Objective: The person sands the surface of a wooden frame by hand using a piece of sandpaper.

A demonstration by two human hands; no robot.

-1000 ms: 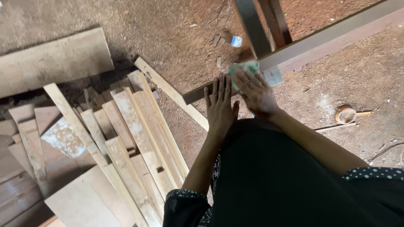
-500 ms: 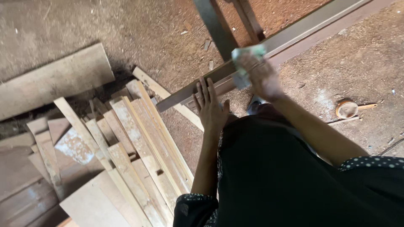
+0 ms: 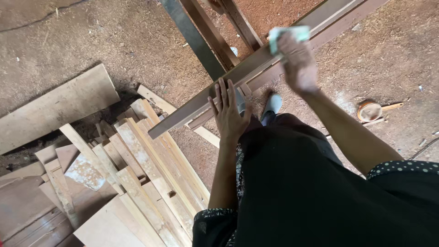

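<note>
— Where are our hands?
— Our left hand (image 3: 228,114) lies flat, fingers spread, on the long wooden beam (image 3: 238,75). At one o'clock, farther along it, our right hand (image 3: 297,61) clenches a pale green sanding pad (image 3: 288,34).
— And at nine o'clock?
— Stacked planks (image 3: 141,174) on the floor.

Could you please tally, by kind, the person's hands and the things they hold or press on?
Hands: 2, left hand and right hand
Long wooden plank under both hands: 1
Pale green pad under the right hand: 1
Total: 4
</note>
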